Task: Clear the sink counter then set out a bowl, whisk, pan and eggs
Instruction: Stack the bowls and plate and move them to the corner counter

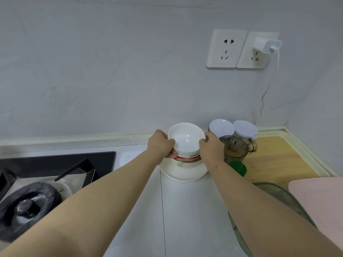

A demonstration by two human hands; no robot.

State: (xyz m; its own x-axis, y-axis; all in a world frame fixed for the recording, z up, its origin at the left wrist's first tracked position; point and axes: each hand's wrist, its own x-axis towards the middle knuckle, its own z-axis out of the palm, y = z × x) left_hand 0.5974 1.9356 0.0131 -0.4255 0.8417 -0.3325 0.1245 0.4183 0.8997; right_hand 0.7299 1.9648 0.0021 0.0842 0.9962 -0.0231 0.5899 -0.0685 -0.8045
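Note:
A white bowl [186, 138] sits tilted at the top of a stack of dishes near the back wall. Under it I see a bowl with a red rim [187, 158], and a large white plate [183, 173] lies at the bottom on the grey counter [189, 210]. My left hand [161, 143] grips the stack's left side, thumb over the top bowl's rim and fingers under it. My right hand [211, 147] grips the right side in the same way. No whisk, pan or eggs are in sight.
To the right stand two jars with white lids [221, 127], a smoky plastic jug [234, 148] and a green cup [239, 168] beside a wooden board [278, 156]. A black gas hob [55, 164] with a burner fills the left. A pink board [319, 197] and a charger cable [267, 89] lie right.

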